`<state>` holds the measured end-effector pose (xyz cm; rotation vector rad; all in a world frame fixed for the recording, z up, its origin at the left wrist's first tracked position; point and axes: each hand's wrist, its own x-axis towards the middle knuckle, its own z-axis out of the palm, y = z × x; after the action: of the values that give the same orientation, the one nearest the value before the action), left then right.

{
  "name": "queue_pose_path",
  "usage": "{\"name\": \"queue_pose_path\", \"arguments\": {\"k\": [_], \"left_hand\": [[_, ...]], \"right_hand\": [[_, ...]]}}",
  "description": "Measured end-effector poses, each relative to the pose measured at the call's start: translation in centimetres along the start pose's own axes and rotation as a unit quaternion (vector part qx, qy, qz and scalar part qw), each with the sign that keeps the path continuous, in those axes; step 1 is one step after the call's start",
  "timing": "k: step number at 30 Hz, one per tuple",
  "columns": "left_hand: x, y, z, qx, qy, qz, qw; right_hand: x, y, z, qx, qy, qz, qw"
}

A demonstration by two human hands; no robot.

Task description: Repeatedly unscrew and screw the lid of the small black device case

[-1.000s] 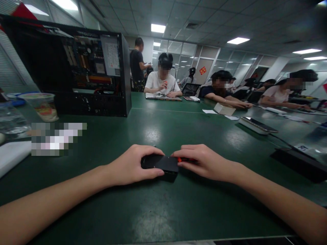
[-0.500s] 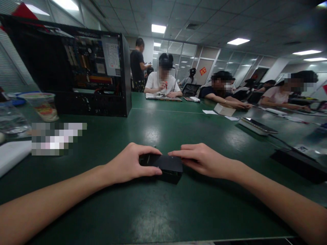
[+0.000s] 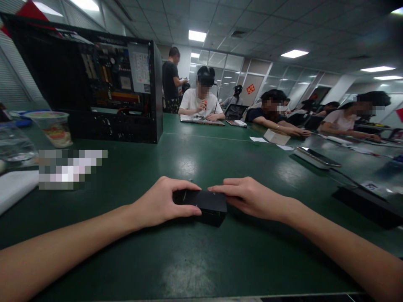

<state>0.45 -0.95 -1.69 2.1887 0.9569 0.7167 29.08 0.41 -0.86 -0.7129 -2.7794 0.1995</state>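
A small flat black box [image 3: 206, 203] lies on the green table [image 3: 201, 260] just in front of me. My left hand [image 3: 163, 201] wraps round its left end, fingers over the far side and thumb along the near edge. Resting on the box's right end is my right hand [image 3: 248, 197], fingers pressed together and laid along the top far edge. Whatever lies under those fingers is hidden.
An open black computer case [image 3: 94, 84] stands at the back left, with a cup [image 3: 52, 128] and a white pad [image 3: 15, 188] to its left. Flat devices [image 3: 316, 156] and a black unit [image 3: 368, 201] lie to the right. Several people sit along the far side.
A red-orange piece seen at my right fingertips a second ago is out of sight now. The box's black top has slid or shifted slightly right. Both hands have stayed in place.
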Motion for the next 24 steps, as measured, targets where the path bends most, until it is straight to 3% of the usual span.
{"name": "queue_pose_path", "arguments": {"k": [10, 20, 24], "left_hand": [[-0.1, 0.3, 0.0, -0.002, -0.014, 0.032, 0.999], [-0.1, 1.0, 0.2, 0.027, -0.003, 0.048, 0.998], [0.0, 1.1, -0.7, 0.017, 0.045, 0.033, 0.998]], "right_hand": [[0.8, 0.1, 0.7, 0.102, 0.004, -0.024, 0.994], [-0.3, 1.3, -0.7, 0.026, -0.037, 0.001, 0.999], [-0.5, 2.3, -1.1, -0.003, -0.029, 0.043, 0.999]]}}
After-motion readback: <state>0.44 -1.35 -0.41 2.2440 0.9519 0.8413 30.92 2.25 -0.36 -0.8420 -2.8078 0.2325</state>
